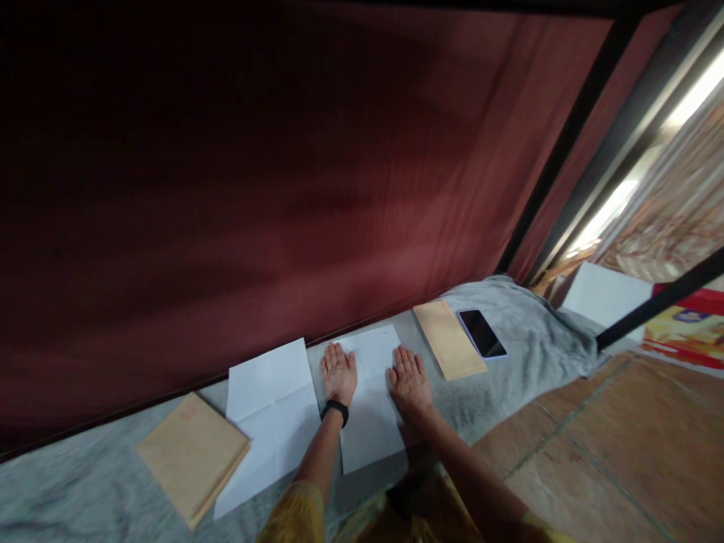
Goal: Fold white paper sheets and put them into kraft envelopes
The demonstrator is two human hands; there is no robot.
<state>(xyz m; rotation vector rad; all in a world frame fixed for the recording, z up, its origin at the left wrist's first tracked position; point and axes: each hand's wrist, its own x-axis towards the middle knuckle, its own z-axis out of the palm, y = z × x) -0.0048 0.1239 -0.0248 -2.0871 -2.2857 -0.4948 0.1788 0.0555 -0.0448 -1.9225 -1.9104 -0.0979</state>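
Note:
A white sheet of paper (370,400) lies flat on the grey cloth in front of me. My left hand (339,373), with a black band on its wrist, rests open on the sheet's left edge. On the right edge my right hand (410,378) lies flat, fingers stretched out. Left of my left hand is a second white paper (274,418) with a crease across it. Overlapping that paper's lower left is a stack of brown envelopes (192,456). To the right of my right hand lies a single brown envelope (449,339), and beside it a phone (483,333) with a dark screen.
The grey cloth (526,339) covers a long narrow surface against a dark red fabric wall (367,226). Black frame bars (566,143) stand at the right. A red and yellow box (687,324) sits on the tiled floor (611,445) at the right.

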